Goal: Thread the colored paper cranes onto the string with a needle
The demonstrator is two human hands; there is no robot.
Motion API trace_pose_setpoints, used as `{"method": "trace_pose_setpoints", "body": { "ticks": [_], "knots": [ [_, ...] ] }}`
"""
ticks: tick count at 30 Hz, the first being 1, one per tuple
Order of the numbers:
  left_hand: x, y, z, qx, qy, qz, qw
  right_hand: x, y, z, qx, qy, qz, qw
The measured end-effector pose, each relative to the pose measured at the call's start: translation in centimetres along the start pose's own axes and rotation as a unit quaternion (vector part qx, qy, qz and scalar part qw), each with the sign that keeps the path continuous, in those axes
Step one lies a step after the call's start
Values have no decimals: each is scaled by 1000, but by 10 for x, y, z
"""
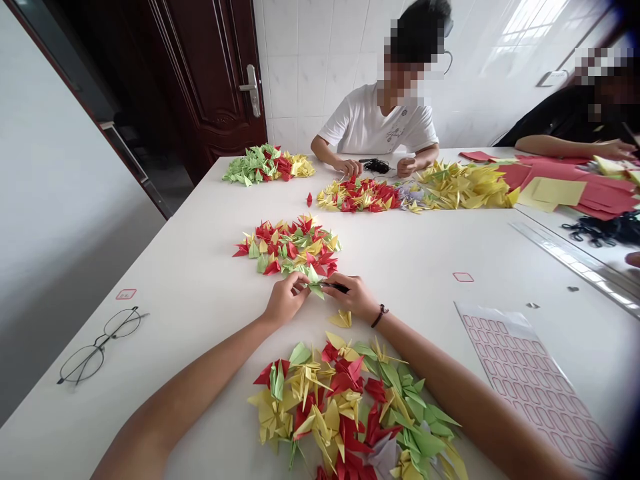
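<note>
- A light green piece of folded paper, pointed like a small bird point(314, 283), is above the white table point(410, 260), between the two hands, near the edge of the middle pile.
- The left hand point(287, 299) is narrow and pinches this piece by the fingertips, I suppose to keep it steady.
- The right hand point(355, 297) is closed around a slim black tool point(336, 287); its tip points to the green paper. The exact kind of tool I cannot tell. Perhaps it is held low for finer control.
- A single yellow folded paper piece point(341, 319) lies just below the right hand.
- A mixed heap of red, yellow and green folded paper pieces point(345, 400) lies between the forearms, probably for easy reach. A similar middle pile of coloured folded pieces point(290, 243) lies beyond the hands; the gap perhaps prevents mixing.
- To the right is a clear sheet with rows of red-outlined labels point(533, 380). One loose red-outlined label point(463, 277) shows no writing to me; another at the left point(126, 294) has faint marks, too small for reading.
- Thin-framed eyeglasses point(100, 343) lie at the left side, maybe to be out of the way.
- Across the table sits a person in a white T-shirt point(385, 120); its dark print I cannot read. I find no brand.
</note>
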State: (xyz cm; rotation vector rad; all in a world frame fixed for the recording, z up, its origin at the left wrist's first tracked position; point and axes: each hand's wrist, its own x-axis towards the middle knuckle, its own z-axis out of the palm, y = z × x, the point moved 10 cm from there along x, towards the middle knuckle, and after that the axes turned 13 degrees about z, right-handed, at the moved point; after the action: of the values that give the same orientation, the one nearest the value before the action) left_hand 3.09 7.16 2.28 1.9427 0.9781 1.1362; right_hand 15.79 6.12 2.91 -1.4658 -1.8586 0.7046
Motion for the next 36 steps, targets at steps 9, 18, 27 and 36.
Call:
{"method": "trace_pose_setpoints", "body": {
  "ticks": [9,18,27,36],
  "knots": [
    [0,-1,2,-16,-6,-4,1000,-1,-3,2,-15,-11,-4,1000],
    [0,-2,2,-32,0,-11,999,-2,-4,2,-19,-9,1,1000],
    [0,-3,2,-37,-1,-14,999,-2,-4,1,-8,-1,2,1000],
    [0,-7,1,-69,11,-22,997,-1,2,-13,69,45,31,996]
  ]
}}
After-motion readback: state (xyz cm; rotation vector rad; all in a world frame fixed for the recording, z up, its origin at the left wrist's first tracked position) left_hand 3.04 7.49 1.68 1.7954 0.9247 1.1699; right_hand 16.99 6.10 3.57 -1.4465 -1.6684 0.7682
